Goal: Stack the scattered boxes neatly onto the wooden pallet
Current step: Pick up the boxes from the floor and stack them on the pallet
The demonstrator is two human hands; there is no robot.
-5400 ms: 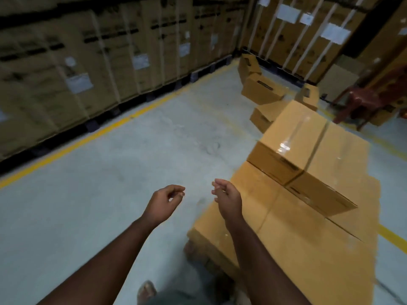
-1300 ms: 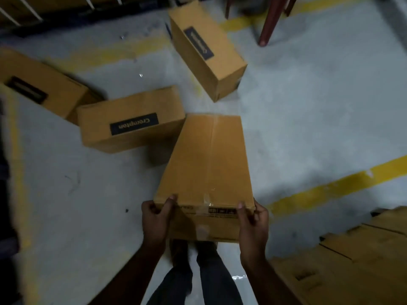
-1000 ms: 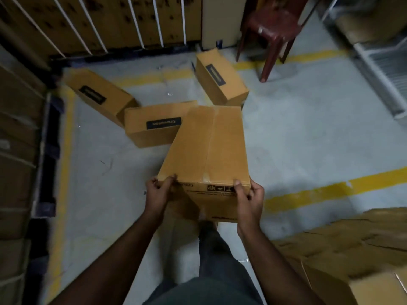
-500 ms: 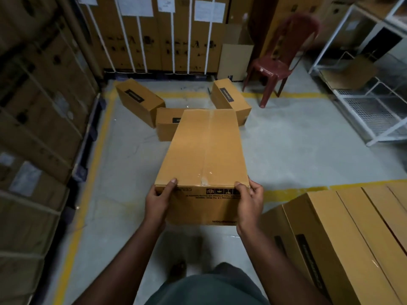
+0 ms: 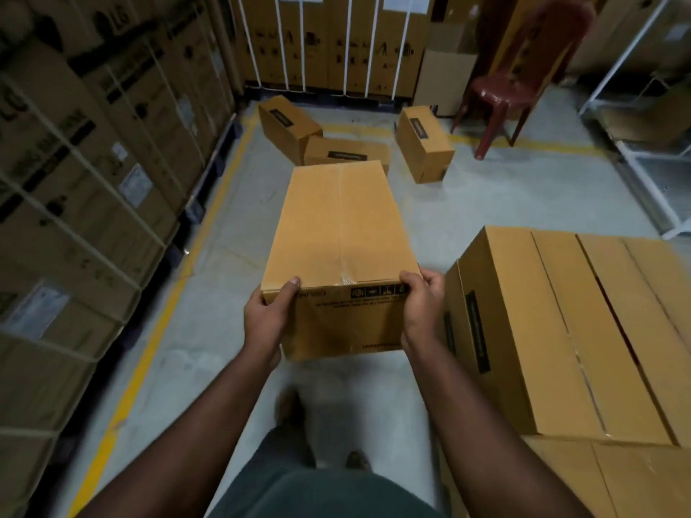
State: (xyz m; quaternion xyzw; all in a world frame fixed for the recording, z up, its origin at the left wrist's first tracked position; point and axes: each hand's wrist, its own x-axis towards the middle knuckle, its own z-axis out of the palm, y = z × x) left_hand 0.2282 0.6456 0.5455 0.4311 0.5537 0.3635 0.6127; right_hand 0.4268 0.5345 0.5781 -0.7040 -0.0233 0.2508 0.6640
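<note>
**Carried box at risk near the stack's edge**

Person is holding a carried box clear of the floor, out in front at 12 o'clock. Left hand is clamping the near left corner, thumb over the top edge; right hand is doing the same at the near right corner. Both hands are gripping only the near end, so the far end is hanging out unsupported.

Stacked boxes are sitting at 3 o'clock, just beside the right hand. The pallet itself is hidden beneath them. Three loose boxes are lying on the floor toward 12 o'clock: left floor box, middle floor box, right floor box. A red chair is standing at 1 o'clock.

Risks, as judged:
- Far end is likely dipping if the grip tires, since the weight is sitting ahead of the hands; box could be slipping off the fingers.
- Right knuckles are passing close to the stack's corner; swinging right too early could be pinching them or nudging the upper layer out of line.
- Box is blocking the view of the feet and floor ahead, so tripping is possible while turning.
- Setting it down skewed would be leaving an overhang and an untidy tier.
</note>
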